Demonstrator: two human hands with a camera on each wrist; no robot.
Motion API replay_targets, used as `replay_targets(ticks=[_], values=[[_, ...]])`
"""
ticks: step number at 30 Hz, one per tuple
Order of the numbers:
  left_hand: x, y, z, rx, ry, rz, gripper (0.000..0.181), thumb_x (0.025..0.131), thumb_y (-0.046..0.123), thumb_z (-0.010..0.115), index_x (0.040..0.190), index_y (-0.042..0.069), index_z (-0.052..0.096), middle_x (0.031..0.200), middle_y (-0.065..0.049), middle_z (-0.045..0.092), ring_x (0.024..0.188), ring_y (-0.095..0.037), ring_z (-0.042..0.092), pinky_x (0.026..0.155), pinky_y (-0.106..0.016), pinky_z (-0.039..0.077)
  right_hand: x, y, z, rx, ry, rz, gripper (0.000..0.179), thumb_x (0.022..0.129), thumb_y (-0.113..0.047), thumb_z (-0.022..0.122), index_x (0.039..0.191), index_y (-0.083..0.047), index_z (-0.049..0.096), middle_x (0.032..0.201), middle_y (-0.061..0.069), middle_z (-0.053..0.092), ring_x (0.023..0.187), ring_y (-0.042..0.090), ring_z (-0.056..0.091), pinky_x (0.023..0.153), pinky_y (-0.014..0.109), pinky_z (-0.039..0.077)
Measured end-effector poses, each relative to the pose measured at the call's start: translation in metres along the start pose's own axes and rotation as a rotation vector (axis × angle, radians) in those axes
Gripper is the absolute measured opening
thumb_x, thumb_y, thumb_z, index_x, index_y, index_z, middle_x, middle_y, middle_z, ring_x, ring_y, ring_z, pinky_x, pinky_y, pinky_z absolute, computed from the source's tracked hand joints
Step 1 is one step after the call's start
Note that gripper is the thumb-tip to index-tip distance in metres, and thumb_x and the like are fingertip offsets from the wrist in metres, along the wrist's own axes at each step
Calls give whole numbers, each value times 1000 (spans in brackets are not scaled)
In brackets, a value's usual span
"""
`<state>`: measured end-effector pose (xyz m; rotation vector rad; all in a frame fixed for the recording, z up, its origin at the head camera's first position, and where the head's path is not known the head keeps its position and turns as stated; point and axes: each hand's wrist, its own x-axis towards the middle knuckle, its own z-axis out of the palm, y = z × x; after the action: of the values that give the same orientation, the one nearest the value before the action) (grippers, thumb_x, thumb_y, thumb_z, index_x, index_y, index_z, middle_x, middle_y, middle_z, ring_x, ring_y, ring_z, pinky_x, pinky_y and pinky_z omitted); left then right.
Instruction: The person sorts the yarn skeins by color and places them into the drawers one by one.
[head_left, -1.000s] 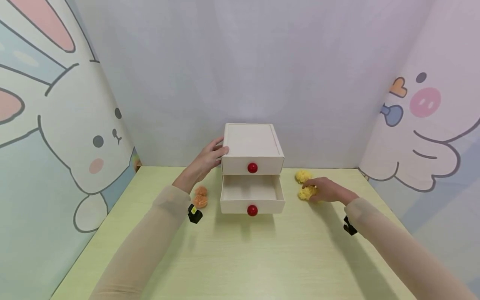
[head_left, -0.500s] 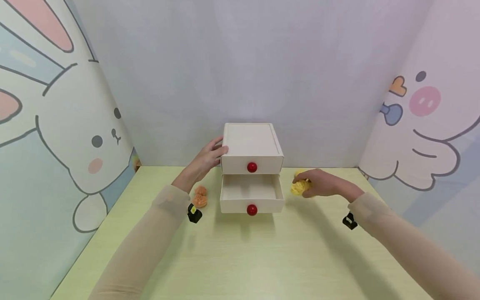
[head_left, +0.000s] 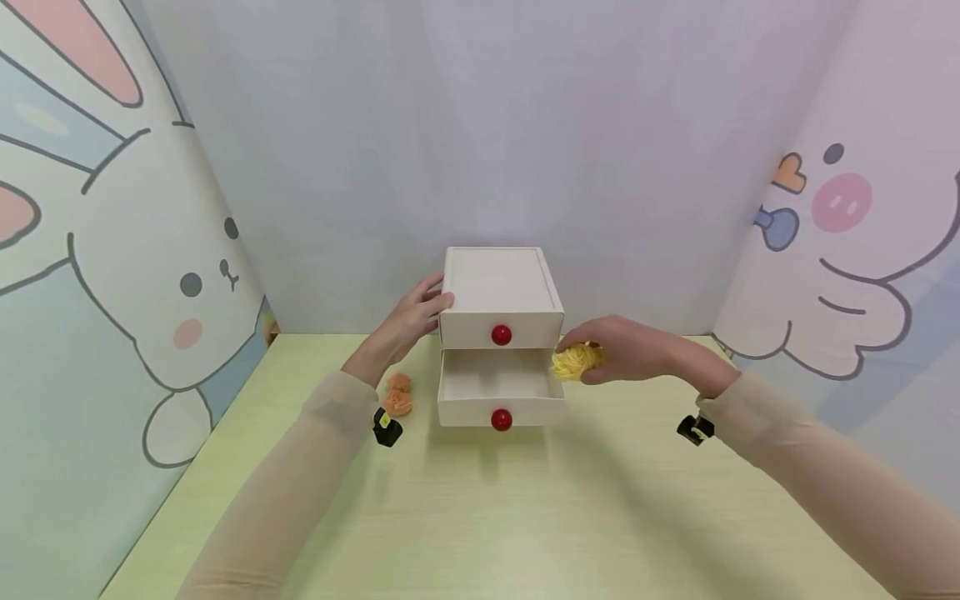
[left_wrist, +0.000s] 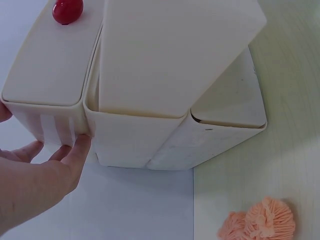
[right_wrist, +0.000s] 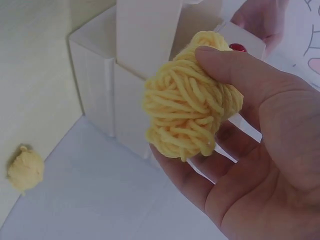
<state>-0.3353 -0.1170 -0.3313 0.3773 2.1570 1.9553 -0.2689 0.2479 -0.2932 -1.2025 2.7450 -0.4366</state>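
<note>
A white drawer unit (head_left: pixel 498 279) stands at the back of the table, with a red knob on its closed top drawer (head_left: pixel 468 331). Below that, a second drawer (head_left: pixel 465 412) is pulled out and shows a bare floor. My left hand (head_left: pixel 408 323) rests against the unit's upper left side, thumb over the top edge, fingertips touching the side wall. Just right of the pulled-out drawer, my right hand (head_left: pixel 633 354) holds a bundle of yellow yarn (right_wrist: pixel 185 105) between thumb and fingers, raised off the table. Another yellow yarn ball (right_wrist: pixel 26 169) lies behind, hidden in the head view.
Two orange yarn balls (head_left: pixel 398 396) lie on the table left of the unit. The left wrist view shows a third tier (left_wrist: pixel 232 95) under the pulled-out drawer. A pale curtain (head_left: pixel 495 125) backs the table, with cartoon-printed panels on both sides.
My right hand has picked up the yellow yarn bundle and carried it left and up to the drawer's right edge. The left hand has stayed on the unit.
</note>
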Motion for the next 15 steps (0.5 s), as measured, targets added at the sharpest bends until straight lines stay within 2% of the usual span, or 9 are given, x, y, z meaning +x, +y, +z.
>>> replay_targets(ticks=[7,15], values=[[-2,1,0,6,7,-5,72,112,35,56,172,21,19,173,-15,25,158,-33,31,128,-53,30,19,-30,3,-8,10,-43,43,90,-6,83,131,-18,73,121,-6,72,103,17,62,92,39,56],[-3,1,1,4,6,-4,71,112,35,56,172,21,19,173,-15,25,157,-34,32,127,-53,31,47,-49,20,10,-8,-94,41,91,-9,83,130,-16,73,119,-6,72,99,15,60,89,33,56]])
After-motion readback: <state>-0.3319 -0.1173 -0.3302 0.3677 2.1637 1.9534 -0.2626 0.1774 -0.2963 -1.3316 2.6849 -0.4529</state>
